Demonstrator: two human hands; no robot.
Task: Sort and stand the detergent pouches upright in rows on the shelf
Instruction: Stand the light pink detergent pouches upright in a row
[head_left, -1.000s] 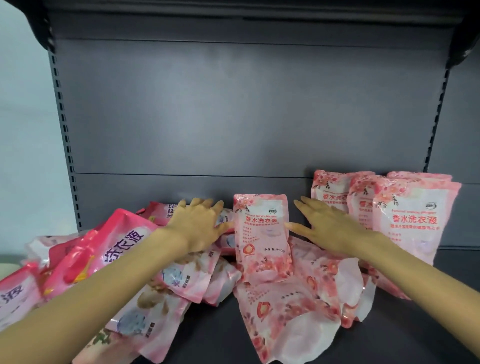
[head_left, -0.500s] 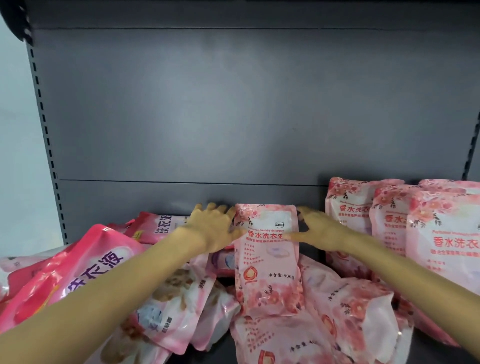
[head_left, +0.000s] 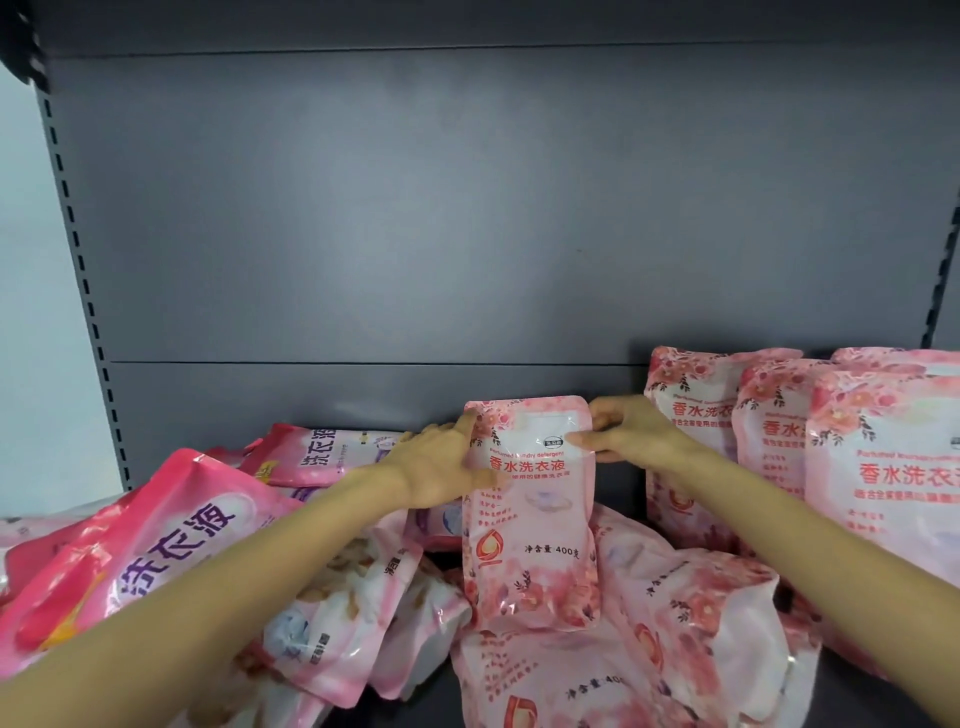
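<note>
Held item: pale pink floral pouch, upright, centre of the shelf, its base resting on fallen pouches. Left hand: grip closed on the pouch's upper left edge, thumb across the front. Right hand: grip closed on the upper right corner, thumb on the front.

Beneath and just right: flat floral pouches, same pale pink design, lying overlapped.

Right, far side: standing row of matching pouches, upright against the dark grey back panel, near the held pouch but apart from it.

Left: heap of deeper pink pouches with purple lettering, tilted or lying, mixed with white-and-pink pouches under the left forearm.
</note>
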